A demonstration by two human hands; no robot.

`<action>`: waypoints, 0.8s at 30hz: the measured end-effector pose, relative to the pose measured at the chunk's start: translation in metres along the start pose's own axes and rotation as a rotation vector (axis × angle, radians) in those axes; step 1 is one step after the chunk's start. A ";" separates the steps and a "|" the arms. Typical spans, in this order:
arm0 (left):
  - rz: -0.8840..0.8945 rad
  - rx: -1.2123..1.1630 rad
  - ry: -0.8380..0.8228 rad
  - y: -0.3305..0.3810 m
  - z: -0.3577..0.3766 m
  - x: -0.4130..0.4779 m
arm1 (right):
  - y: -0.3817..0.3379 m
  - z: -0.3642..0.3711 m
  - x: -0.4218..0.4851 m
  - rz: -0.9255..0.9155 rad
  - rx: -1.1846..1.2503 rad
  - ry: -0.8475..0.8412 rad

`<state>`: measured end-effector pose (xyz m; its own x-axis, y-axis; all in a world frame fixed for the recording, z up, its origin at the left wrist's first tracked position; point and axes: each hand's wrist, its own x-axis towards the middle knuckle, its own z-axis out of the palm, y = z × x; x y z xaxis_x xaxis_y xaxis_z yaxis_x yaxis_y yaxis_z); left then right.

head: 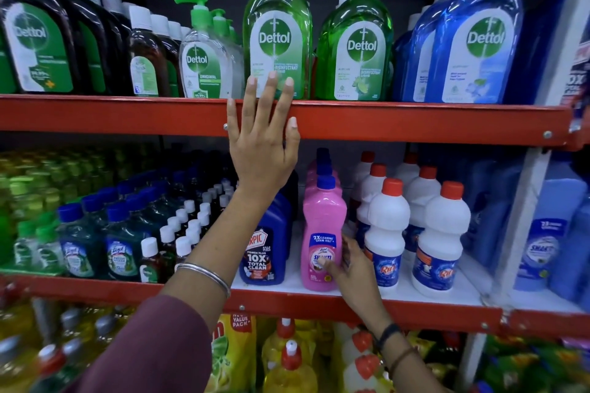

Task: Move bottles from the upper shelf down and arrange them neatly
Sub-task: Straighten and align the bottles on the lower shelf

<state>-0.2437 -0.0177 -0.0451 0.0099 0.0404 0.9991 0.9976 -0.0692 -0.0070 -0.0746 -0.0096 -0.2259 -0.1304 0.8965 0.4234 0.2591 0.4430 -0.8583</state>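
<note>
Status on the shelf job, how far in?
Early. Done: nothing clearly moved. In hand: left hand open, reaching toward the green Dettol bottle up top; right hand touches the pink bottle below. Left: upper shelf is full.

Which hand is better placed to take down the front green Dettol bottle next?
Left. The left hand is raised, open, fingertips at the green Dettol bottle. The right hand is lower, touching the pink bottle.
</note>
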 end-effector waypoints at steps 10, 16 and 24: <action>-0.075 -0.667 -0.276 0.107 -0.029 -0.095 | -0.032 -0.077 -0.056 -0.224 0.096 0.316; -0.279 -0.997 -0.462 0.184 -0.026 -0.136 | -0.003 -0.139 -0.050 -0.195 0.202 0.476; -0.897 -1.290 -0.782 0.242 -0.006 -0.160 | 0.042 -0.178 -0.022 0.136 0.329 0.283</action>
<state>-0.0039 -0.0474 -0.2067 -0.0494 0.9060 0.4203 0.0293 -0.4193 0.9074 0.1095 -0.0104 -0.2195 0.1624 0.9321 0.3237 -0.0679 0.3379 -0.9387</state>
